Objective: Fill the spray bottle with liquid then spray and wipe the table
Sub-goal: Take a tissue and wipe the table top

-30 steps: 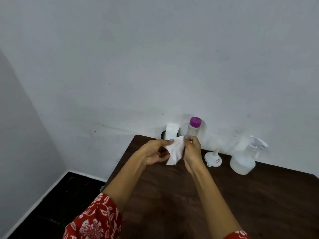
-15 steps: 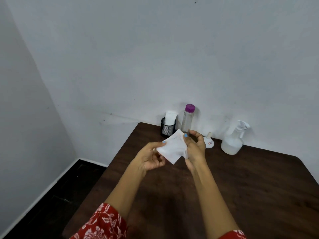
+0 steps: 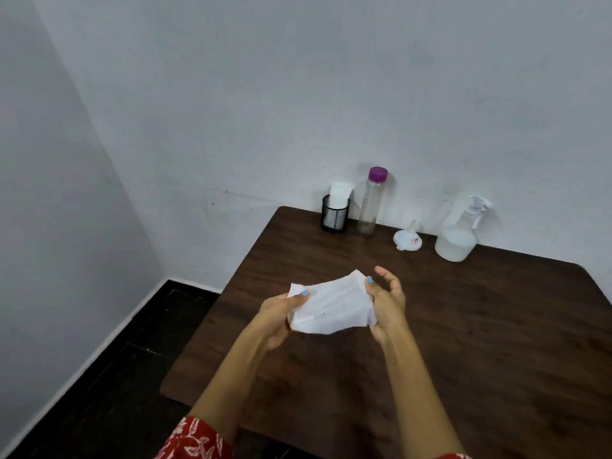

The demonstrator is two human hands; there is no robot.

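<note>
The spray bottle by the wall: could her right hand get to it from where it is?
Probably yes. Bare table lies between the right hand and the spray bottle, nothing blocking. But both hands hold the white wipe, so the right must release it first.

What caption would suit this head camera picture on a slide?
Both hands, left hand and right hand, spread a white wipe above the dark table; spray bottle waits behind.

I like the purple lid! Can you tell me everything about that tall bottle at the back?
The tall bottle is a slim, clear cylinder, probably plastic, with a round purple cap screwed on top. It looks nearly empty, with a brownish tint near the bottom. It stands upright at the table's far edge by the wall, right of the black mesh cup. No hand touches it.
</note>
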